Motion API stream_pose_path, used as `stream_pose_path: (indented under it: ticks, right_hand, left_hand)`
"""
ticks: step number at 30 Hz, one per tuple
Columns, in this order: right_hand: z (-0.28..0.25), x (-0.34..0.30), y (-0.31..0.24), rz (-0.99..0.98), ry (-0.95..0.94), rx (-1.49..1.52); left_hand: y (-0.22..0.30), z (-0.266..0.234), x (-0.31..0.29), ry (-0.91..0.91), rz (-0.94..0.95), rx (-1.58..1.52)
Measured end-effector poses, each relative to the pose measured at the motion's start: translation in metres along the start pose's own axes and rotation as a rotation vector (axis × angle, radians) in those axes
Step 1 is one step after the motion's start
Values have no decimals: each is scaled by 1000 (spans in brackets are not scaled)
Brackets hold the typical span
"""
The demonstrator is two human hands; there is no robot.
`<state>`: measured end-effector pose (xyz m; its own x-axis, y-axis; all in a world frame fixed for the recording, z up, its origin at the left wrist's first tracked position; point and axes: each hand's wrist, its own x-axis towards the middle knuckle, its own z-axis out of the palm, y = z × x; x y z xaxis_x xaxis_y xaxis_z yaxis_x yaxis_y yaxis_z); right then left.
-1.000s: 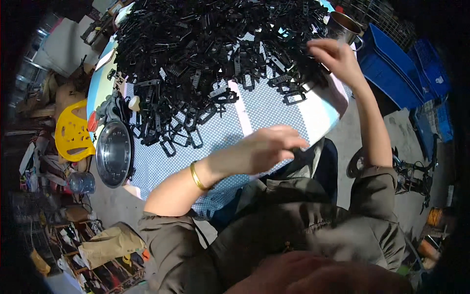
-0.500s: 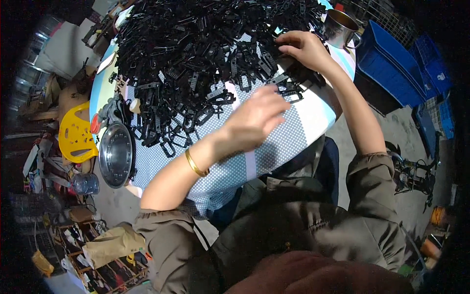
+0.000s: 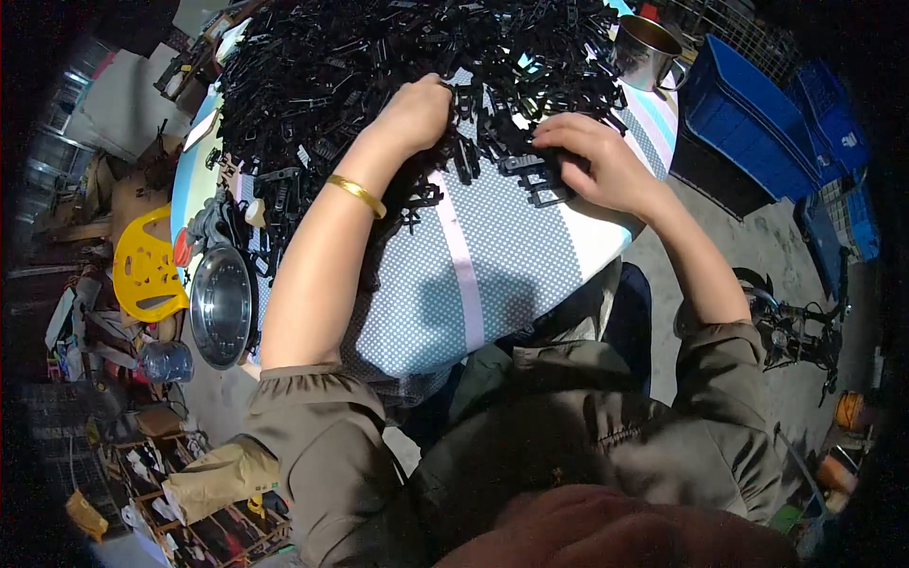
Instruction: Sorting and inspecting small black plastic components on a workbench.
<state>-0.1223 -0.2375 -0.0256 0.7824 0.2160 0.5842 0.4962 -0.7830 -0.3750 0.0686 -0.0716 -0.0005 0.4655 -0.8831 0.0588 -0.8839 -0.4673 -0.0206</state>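
A big heap of small black plastic clips point(image 3: 322, 71) covers the far part of a table with a dotted, striped cloth point(image 3: 431, 303). My left hand point(image 3: 417, 115), with a gold bangle point(image 3: 357, 195) on its wrist, reaches into the heap's near side. Its fingers bend away from view, so its grip is hidden. My right hand point(image 3: 606, 163) rests at the heap's near right edge. Its fingers bend over the clips, and the thumb stands apart from them. Several loose clips point(image 3: 547, 194) lie just left of its thumb.
A steel mug point(image 3: 647, 55) stands at the far right of the table, and a steel bowl point(image 3: 221, 308) at its left edge. Blue crates point(image 3: 757, 118) are on the floor to the right. A yellow plastic stool point(image 3: 147, 270) stands left of the table.
My left hand has moved away from me, from above the cloth into the heap. My right hand has come nearer and lower, to the heap's edge. Clips on the near left cloth are now behind my left forearm.
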Motion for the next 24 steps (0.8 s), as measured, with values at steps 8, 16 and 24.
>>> stream_pose_path:
  ticks: [8,16,24]
  right_hand:
    - [16,-19,-34,-50,-74,1]
    - [3,-36,4,67,58,-343]
    - [-10,-31,27,100,190,-257]
  left_hand:
    - [-3,-5,-8,-11,41,121]
    - [-4,-4,-23,724,-9,-159]
    - [58,-17,-91,212,-238,-1375]
